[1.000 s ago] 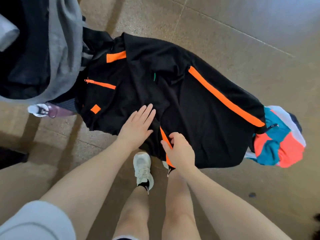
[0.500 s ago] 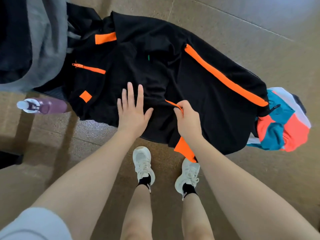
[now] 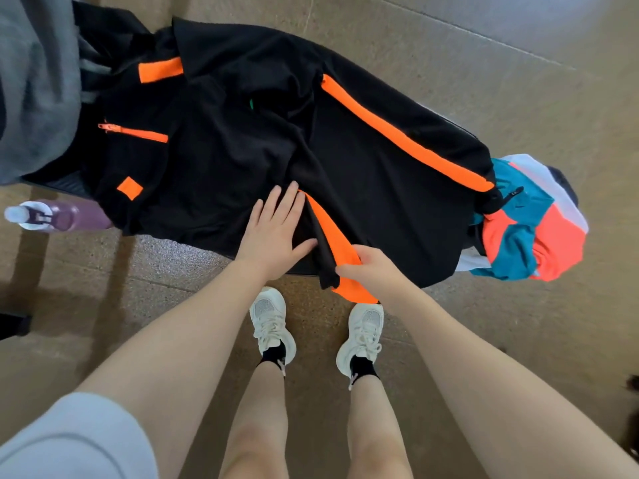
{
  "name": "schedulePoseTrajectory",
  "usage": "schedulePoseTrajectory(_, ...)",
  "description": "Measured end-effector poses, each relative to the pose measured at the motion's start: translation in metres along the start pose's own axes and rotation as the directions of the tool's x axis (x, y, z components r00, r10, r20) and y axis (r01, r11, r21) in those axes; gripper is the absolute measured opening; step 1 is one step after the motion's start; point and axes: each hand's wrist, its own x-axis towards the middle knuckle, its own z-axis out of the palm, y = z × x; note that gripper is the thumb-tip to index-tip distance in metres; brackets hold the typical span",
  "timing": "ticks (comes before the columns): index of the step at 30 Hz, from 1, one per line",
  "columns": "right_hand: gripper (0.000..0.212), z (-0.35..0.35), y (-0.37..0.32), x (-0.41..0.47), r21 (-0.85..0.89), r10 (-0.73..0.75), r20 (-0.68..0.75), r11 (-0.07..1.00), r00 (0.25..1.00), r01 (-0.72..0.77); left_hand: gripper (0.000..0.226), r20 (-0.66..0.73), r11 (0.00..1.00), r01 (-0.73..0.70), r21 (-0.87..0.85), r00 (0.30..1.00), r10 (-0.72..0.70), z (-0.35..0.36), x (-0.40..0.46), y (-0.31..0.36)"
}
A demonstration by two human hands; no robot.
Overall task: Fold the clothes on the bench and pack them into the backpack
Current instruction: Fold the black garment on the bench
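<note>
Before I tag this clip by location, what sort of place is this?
Probably a gym or changing area, though that is a guess. A dark bench stands on a speckled stone floor, sports clothes such as the black and orange jacket lie across it, and a water bottle sits beside it.

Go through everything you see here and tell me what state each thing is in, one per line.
Black jacket: spread over the bench, not yet folded.
Left hand: flat, pressing the jacket.
Right hand: pinching the jacket's orange-striped edge.
Colourful garment: bunched at the bench's end.
Bottle: capped, lying on its side.
Grey garment: heaped, unfolded.
</note>
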Motion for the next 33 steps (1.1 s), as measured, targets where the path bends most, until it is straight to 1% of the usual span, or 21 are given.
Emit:
schedulePoseTrajectory(1,0.007,-0.004,0.003,-0.003,-0.042,0.025,-0.012,0.999,1.000,-0.025,0.085,0.015,1.000,0.011,0.005,1.000,-0.011,0.000,0.000,0.000)
schedulePoseTrajectory(3,0.008,-0.017,0.009,-0.008,-0.251,0.047,-0.033,0.966,0.998,-0.054,0.093,0.045,0.999,0.037,0.027,0.998,-0.038,-0.002,0.000,0.002)
schedulePoseTrajectory(5,0.007,-0.037,0.013,-0.011,-0.499,0.066,-0.058,0.862,0.996,-0.086,0.099,0.053,0.997,0.067,0.039,0.996,-0.069,-0.004,-0.001,0.006)
schedulePoseTrajectory(6,0.006,-0.048,0.014,-0.012,-0.566,0.048,-0.129,0.817,0.991,-0.113,0.103,0.048,0.996,0.082,0.037,0.995,-0.083,-0.005,-0.001,0.008)
schedulePoseTrajectory(7,0.008,-0.058,0.014,-0.011,-0.591,-0.016,-0.247,0.795,0.969,-0.137,0.107,0.035,0.995,0.098,0.034,0.994,-0.099,-0.005,-0.001,0.009)
schedulePoseTrajectory(9,0.018,-0.069,0.009,-0.001,-0.634,-0.250,-0.484,0.760,0.839,-0.139,0.113,-0.019,0.990,0.137,0.027,0.990,-0.136,-0.004,0.002,0.012)
schedulePoseTrajectory(10,0.026,-0.068,0.006,0.005,-0.653,-0.332,-0.529,0.747,0.781,-0.125,0.115,-0.035,0.987,0.158,0.034,0.987,-0.157,-0.003,0.005,0.014)
schedulePoseTrajectory(13,0.040,-0.046,0.006,0.016,-0.586,-0.399,-0.604,0.809,0.690,-0.045,0.115,-0.063,0.976,0.212,0.048,0.976,-0.208,-0.003,0.009,0.023)
schedulePoseTrajectory(15,0.032,-0.028,0.021,0.008,-0.488,-0.392,-0.689,0.873,0.610,0.009,0.111,-0.129,0.986,0.163,0.022,0.979,-0.159,-0.003,0.008,0.033)
schedulePoseTrajectory(16,0.028,-0.020,0.031,0.001,-0.422,-0.353,-0.704,0.906,0.616,0.037,0.106,-0.172,0.996,0.086,0.020,0.982,-0.081,-0.002,0.007,0.038)
schedulePoseTrajectory(17,0.030,-0.013,0.041,-0.006,-0.355,-0.292,-0.689,0.934,0.664,0.043,0.099,-0.203,1.000,-0.012,0.027,0.979,0.017,0.001,0.006,0.043)
schedulePoseTrajectory(19,0.052,0.000,0.059,-0.015,-0.305,-0.188,-0.598,0.952,0.779,-0.004,0.083,-0.215,0.983,-0.180,0.039,0.959,0.184,0.010,0.005,0.051)
schedulePoseTrajectory(20,0.067,0.005,0.065,-0.016,-0.326,-0.177,-0.561,0.945,0.808,-0.020,0.076,-0.193,0.975,-0.223,0.028,0.955,0.224,0.015,0.006,0.054)
schedulePoseTrajectory(22,0.090,0.013,0.069,-0.013,-0.434,-0.235,-0.528,0.901,0.816,-0.021,0.059,-0.166,0.974,-0.227,-0.015,0.961,0.221,0.020,0.010,0.058)
schedulePoseTrajectory(24,0.100,0.023,0.068,-0.004,-0.535,-0.293,-0.543,0.843,0.787,-0.056,0.038,-0.162,0.980,-0.195,-0.028,0.969,0.188,0.020,0.014,0.062)
schedulePoseTrajectory(26,0.095,0.034,0.064,0.004,-0.521,-0.264,-0.610,0.844,0.747,-0.126,0.023,-0.159,0.984,-0.172,-0.053,0.974,0.161,0.016,0.016,0.066)
schedulePoseTrajectory(28,0.073,0.042,0.055,0.008,-0.455,-0.211,-0.684,0.872,0.698,-0.182,0.019,-0.171,0.984,-0.149,-0.095,0.976,0.132,0.012,0.018,0.069)
schedulePoseTrajectory(29,0.059,0.041,0.050,0.008,-0.427,-0.183,-0.701,0.882,0.689,-0.200,0.019,-0.147,0.987,-0.118,-0.105,0.984,0.101,0.009,0.018,0.071)
schedulePoseTrajectory(31,0.034,0.030,0.042,0.008,-0.349,-0.096,-0.699,0.910,0.709,-0.222,0.020,-0.080,0.994,-0.039,-0.105,0.996,0.031,0.005,0.018,0.072)
schedulePoseTrajectory(32,0.027,0.020,0.039,0.006,-0.293,-0.045,-0.696,0.929,0.717,-0.225,0.019,-0.068,0.996,-0.032,-0.088,0.997,0.026,0.003,0.018,0.072)
schedulePoseTrajectory(33,0.024,0.009,0.039,0.002,-0.237,0.000,-0.687,0.945,0.727,-0.224,0.015,-0.072,0.997,-0.063,-0.033,0.996,0.060,0.000,0.015,0.071)
